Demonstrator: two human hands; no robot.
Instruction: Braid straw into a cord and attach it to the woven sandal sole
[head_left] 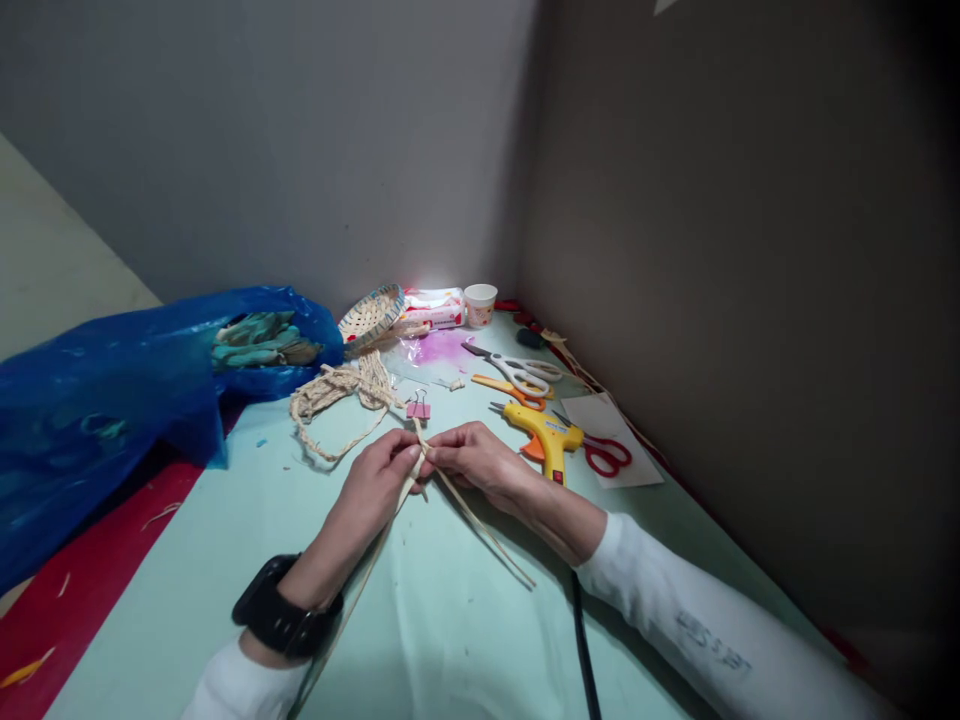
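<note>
My left hand [381,472] and my right hand [474,458] meet at the middle of the table, both pinching the end of a pale plaited fibre braid [420,432]. Loose fibre strands [484,530] trail from the pinch toward me, one bundle to the right and a longer one under my left wrist. A pink binder clip [418,410] grips the braid just beyond my fingertips. Past the clip, the finished length of braid [334,390] lies in a loose coil. The exact crossing of strands between my fingers is partly hidden.
Right of my hands lie a yellow glue gun [551,435], red-handled scissors [606,455] on white paper [637,470], and white-handled scissors [517,370]. A woven basket [373,315] and a paper cup [480,305] stand at the back. A blue plastic bag [150,370] covers the left side.
</note>
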